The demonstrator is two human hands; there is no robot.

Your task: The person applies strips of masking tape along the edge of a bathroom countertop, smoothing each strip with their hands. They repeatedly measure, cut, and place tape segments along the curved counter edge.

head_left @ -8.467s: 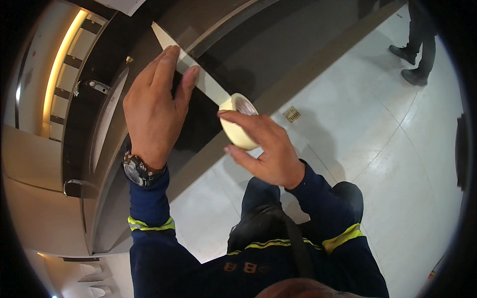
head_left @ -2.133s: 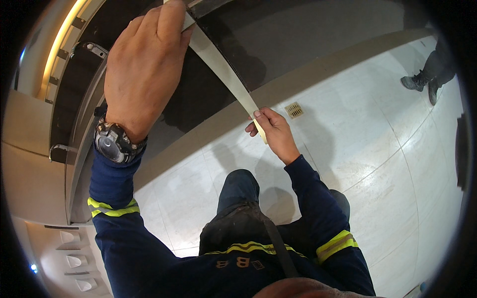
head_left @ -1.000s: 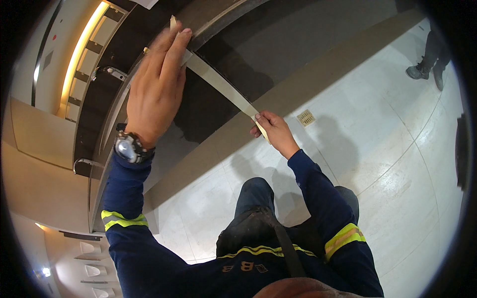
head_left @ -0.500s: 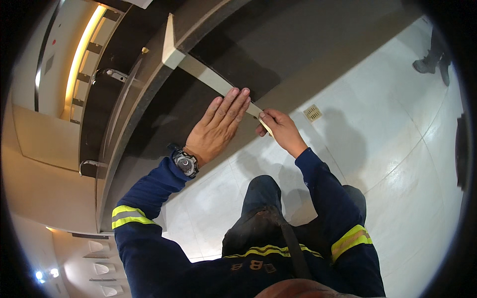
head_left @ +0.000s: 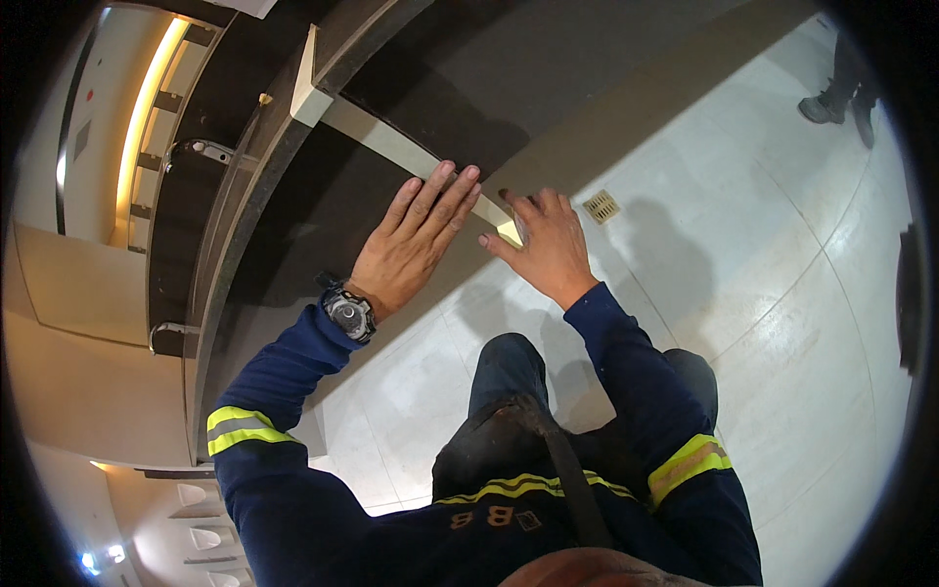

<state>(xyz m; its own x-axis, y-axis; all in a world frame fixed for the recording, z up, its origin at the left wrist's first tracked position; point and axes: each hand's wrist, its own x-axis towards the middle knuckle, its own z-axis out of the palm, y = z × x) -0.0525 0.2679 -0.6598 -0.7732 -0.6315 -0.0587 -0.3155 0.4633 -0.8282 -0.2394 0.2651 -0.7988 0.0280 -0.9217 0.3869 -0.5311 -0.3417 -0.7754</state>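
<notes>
A pale, narrow strip [head_left: 377, 134] runs down the dark front panel [head_left: 328, 196] of a counter, starting below a white angled piece [head_left: 310, 105] at the counter's edge. My left hand [head_left: 406, 240] lies flat with fingers stretched, its fingertips over the strip and covering part of it. Beside the strip's lower end is my right hand [head_left: 548, 245], thumb and fingers spread apart. The strip's end shows between them, not pinched; whether the fingers touch it is unclear.
A square floor drain [head_left: 601, 205] sits in the pale tiled floor [head_left: 773, 264] to the right. Another person's dark shoe [head_left: 822, 109] stands at the upper right. The dark counter edge [head_left: 245, 205] curves along my left side, and urinals [head_left: 205, 538] line a wall at lower left.
My right hand has released the strip's lower end, its thumb and fingers spreading. My left hand stays flat on the strip. The view has shifted slightly.
</notes>
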